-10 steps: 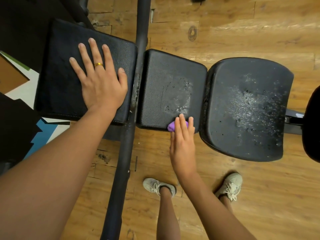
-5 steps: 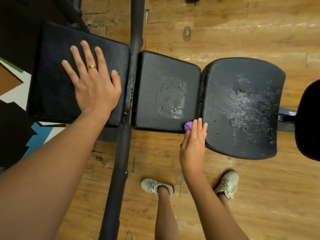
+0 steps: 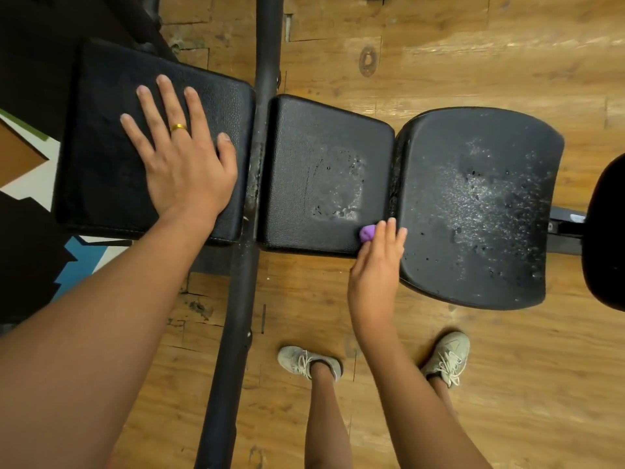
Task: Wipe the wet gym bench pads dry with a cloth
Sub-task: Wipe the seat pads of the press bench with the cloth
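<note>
The bench has three black pads. My left hand [image 3: 182, 160] lies flat, fingers spread, on the left pad [image 3: 101, 130]. The middle pad [image 3: 304, 147] shows a smeared wet patch [image 3: 341, 184]. The right pad [image 3: 439, 147] is speckled with water droplets across its centre. My right hand [image 3: 375, 275] holds a small bunched purple cloth [image 3: 367, 232] at the near right corner of the middle pad, beside the gap to the right pad. Its fingers lie over the cloth and hide most of it; the thumb is hidden.
A black steel frame bar [image 3: 236, 333] runs from the far side toward me between the left and middle pads. Another black rounded pad [image 3: 605, 238] sits at the right edge. My two shoes [image 3: 304, 362] stand on the wooden floor [image 3: 507, 401] below the bench.
My right hand has slid the purple cloth rightward along the near edge of the middle pad to its right corner. My left hand has stayed flat on the left pad.
</note>
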A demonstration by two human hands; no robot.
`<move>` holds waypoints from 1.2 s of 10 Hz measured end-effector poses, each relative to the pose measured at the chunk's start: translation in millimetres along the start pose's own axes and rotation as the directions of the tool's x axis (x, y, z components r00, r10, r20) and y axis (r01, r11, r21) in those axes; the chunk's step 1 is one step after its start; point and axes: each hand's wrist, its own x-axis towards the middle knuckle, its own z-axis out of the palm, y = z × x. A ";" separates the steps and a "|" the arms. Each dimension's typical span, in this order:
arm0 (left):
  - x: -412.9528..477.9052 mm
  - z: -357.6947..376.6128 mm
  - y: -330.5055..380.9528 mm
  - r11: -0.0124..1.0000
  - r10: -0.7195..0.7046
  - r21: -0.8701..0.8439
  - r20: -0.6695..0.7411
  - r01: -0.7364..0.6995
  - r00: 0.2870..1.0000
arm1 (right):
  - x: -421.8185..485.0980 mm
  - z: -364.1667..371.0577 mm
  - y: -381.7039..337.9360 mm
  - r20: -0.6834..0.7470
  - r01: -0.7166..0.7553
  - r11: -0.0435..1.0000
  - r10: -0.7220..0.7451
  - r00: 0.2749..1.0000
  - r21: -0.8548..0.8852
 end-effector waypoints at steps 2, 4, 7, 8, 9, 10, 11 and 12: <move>1.2 -0.7 0.2 1.000 -0.001 0.007 0.003 0.001 1.000 | -17.5 14.1 -42.6 0.045 0.138 0.990 -0.137 0.990 -0.031; 1.1 1.7 0.3 1.000 -0.011 0.011 0.006 0.011 1.000 | -39.7 42.9 -85.9 0.103 0.376 0.926 -0.372 0.923 -0.033; 1.2 -0.3 0.9 1.000 -0.001 0.010 0.006 0.001 1.000 | 64.8 39.4 -125.1 0.055 0.324 0.946 -0.324 0.944 0.018; 1.8 0.4 1.3 1.000 0.001 0.009 0.003 -0.001 1.000 | 99.9 38.7 -140.8 0.038 0.294 0.955 -0.296 0.955 0.040; 2.2 -0.8 1.0 1.000 -0.008 0.004 0.008 0.008 1.000 | 74.9 36.8 -133.1 0.046 0.352 0.935 -0.353 0.934 0.029; 1.4 -1.6 1.7 1.000 -0.005 -0.005 0.007 0.006 1.000 | 18.5 33.0 -108.1 0.098 0.394 0.919 -0.395 0.914 0.027; 1.3 -1.7 2.1 1.000 -0.007 -0.011 0.004 0.007 1.000 | -4.9 35.6 -99.0 0.123 0.379 0.925 -0.378 0.917 0.021; 1.8 -1.2 1.6 1.000 -0.007 0.002 0.004 0.007 1.000 | 24.1 39.7 -114.1 0.119 0.373 0.927 -0.373 0.920 0.024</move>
